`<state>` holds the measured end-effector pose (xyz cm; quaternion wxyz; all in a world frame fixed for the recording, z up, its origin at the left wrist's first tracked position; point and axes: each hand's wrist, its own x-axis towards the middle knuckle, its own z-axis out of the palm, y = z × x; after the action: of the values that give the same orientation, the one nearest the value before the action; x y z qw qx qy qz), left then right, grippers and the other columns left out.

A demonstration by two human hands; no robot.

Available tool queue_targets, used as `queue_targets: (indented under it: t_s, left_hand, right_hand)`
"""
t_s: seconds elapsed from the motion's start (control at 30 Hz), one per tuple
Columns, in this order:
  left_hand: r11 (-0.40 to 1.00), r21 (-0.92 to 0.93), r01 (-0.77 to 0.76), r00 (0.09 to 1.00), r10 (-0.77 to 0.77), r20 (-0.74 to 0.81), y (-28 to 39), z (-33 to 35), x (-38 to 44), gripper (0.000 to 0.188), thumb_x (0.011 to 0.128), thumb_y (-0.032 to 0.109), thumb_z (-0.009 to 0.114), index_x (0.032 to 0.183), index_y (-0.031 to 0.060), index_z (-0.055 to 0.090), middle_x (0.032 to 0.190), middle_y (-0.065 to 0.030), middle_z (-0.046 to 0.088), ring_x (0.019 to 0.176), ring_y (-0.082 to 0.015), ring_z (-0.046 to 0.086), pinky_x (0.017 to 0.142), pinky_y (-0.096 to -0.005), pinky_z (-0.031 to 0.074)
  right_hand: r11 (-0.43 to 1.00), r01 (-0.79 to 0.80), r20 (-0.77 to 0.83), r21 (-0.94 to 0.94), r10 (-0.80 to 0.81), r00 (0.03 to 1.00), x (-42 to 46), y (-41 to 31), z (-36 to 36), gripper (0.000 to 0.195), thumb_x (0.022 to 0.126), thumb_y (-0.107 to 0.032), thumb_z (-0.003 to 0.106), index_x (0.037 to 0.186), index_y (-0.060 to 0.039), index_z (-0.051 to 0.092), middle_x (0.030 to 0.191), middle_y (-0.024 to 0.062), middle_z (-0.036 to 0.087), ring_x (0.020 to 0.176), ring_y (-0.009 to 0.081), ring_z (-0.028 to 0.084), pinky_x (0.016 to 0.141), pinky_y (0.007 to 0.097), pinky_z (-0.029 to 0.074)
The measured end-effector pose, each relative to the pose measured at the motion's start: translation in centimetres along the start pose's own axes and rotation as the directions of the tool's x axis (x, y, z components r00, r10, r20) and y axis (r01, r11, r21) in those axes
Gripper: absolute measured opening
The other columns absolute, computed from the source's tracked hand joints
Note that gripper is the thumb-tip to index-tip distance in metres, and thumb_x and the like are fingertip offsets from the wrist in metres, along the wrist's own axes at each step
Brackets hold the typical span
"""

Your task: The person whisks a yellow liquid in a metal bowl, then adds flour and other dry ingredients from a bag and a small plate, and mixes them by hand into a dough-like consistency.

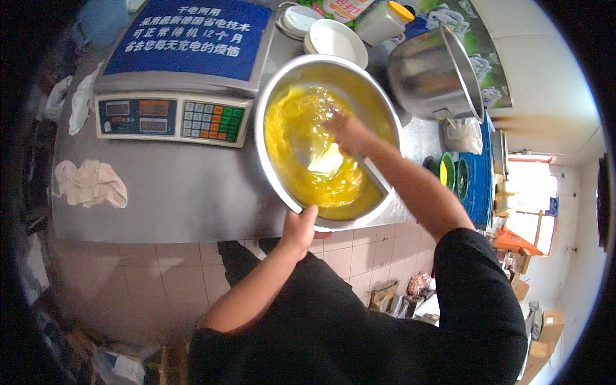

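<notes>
A large stainless steel bowl (383, 111) stands at the front edge of the metal table, partly filled with bright yellow liquid (281, 137). My left hand (299, 232) grips the near rim, thumb on top and fingers underneath. Over the liquid, inside the bowl, is my right hand (350, 134), blurred by motion. Ripples and foam streaks ring the liquid's surface. Whether the right hand holds a utensil or has its fingers in the liquid cannot be made out. My right forearm crosses the bowl's right rim.
Left of the bowl stands a digital scale (216, 121) with a blue printed cover. A crumpled cloth (91, 184) lies at the table's left. Behind the bowl are white plates (337, 41) and a yellow-lidded jar (382, 26). A deep steel pot (418, 72) stands at the right.
</notes>
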<state>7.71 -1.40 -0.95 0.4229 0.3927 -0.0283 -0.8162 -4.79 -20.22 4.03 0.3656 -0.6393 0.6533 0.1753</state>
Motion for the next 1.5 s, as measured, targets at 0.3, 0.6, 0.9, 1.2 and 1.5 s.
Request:
queue_targets:
  t_s: [0.3, 0.6, 0.9, 1.2, 1.5]
  left_hand:
    - [0.999, 0.032, -0.029, 0.999, 0.029, 0.016, 0.6, 0.9, -0.4, 0.043, 0.081, 0.013, 0.039, 0.120, -0.0026, 0.032, 0.106, -0.0180, 0.050, 0.082, -0.0302, 0.060, 0.056, -0.0383, 0.057]
    - [0.998, 0.058, 0.035, 0.999, -0.036, 0.020, 0.4, 0.2, 0.4, 0.042, 0.078, 0.011, 0.041, 0.117, -0.0034, 0.035, 0.105, -0.0193, 0.050, 0.081, -0.0314, 0.059, 0.057, -0.0410, 0.056]
    - [0.994, 0.039, -0.103, 0.991, 0.106, -0.084, -0.4, 1.1, -0.8, 0.034, 0.083, 0.017, 0.052, 0.109, -0.0030, 0.043, 0.103, -0.0125, 0.050, 0.083, -0.0215, 0.056, 0.058, -0.0348, 0.055]
    - [0.999, 0.039, -0.004, 0.999, 0.005, -0.033, -1.4, 1.9, -0.5, 0.037, 0.084, 0.012, 0.047, 0.117, -0.0008, 0.035, 0.109, -0.0138, 0.046, 0.090, -0.0245, 0.055, 0.060, -0.0358, 0.056]
    - [1.000, 0.006, -0.003, 0.998, 0.004, -0.063, -2.2, 0.9, 0.3, 0.040, 0.083, 0.014, 0.043, 0.119, -0.0015, 0.033, 0.110, -0.0155, 0.048, 0.091, -0.0288, 0.057, 0.061, -0.0400, 0.056]
  right_hand:
    - [0.936, 0.141, 0.095, -0.321, -0.116, 0.989, 0.2, 4.5, 3.2, 0.049, 0.087, -0.024, 0.044, 0.131, -0.0075, 0.030, 0.095, 0.0185, 0.060, 0.082, 0.0288, 0.059, 0.074, 0.0394, 0.048]
    - [0.865, 0.280, 0.062, -0.416, -0.280, 0.958, -5.5, 5.6, 4.9, 0.049, 0.083, -0.024, 0.051, 0.129, -0.0114, 0.037, 0.131, 0.0251, 0.031, 0.100, 0.0325, 0.052, 0.087, 0.0397, 0.041]
    - [0.991, 0.003, -0.028, -0.135, -0.006, 1.000, -6.5, 3.9, 3.1, 0.056, 0.088, -0.034, 0.041, 0.135, -0.0120, 0.020, 0.083, 0.0273, 0.058, 0.070, 0.0319, 0.062, 0.060, 0.0347, 0.052]
    - [0.746, 0.239, -0.006, -0.622, -0.309, 0.951, -6.0, 9.2, 4.0, 0.036, 0.083, -0.023, 0.047, 0.117, -0.0144, 0.050, 0.115, 0.0260, 0.046, 0.073, 0.0318, 0.061, 0.062, 0.0383, 0.051]
    - [0.864, 0.312, 0.028, -0.396, -0.328, 0.944, -7.8, 5.3, 7.1, 0.054, 0.086, -0.033, 0.044, 0.134, -0.0245, 0.023, 0.091, 0.0253, 0.057, 0.075, 0.0377, 0.059, 0.070, 0.0427, 0.046]
